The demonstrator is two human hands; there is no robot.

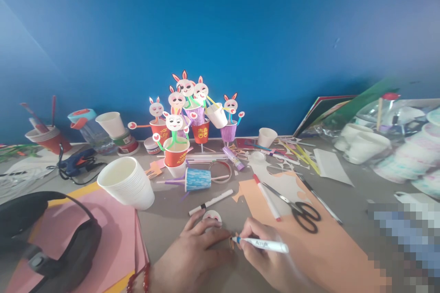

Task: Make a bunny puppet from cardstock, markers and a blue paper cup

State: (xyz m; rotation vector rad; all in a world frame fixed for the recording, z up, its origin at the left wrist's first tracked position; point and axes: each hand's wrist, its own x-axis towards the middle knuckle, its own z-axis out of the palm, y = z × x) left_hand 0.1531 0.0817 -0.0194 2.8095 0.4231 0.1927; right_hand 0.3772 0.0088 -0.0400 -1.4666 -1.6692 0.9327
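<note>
My right hand (257,247) is closed around a white acrylic marker (268,244), its tip pointing left at a small orange paper cutout (231,241). My left hand (195,254) lies flat on the table with fingers spread, its index fingertip at the edge of that cutout. Just beyond the left fingers lies a round paper face (213,216) with pink cheeks, partly covered by them. A white marker with a black band (211,202) lies farther off. To the right, a red-capped marker (267,198) and black-handled scissors (299,210) rest on orange paper (285,247).
Paper-cup rabbit figures (176,151) stand by the blue wall. A blue-coloured cup (197,179) lies on its side before them. Stacked white cups (127,182), pink paper (113,224) and black headphones (68,256) are at left. Paper scraps (275,165) and more cups (364,144) lie right.
</note>
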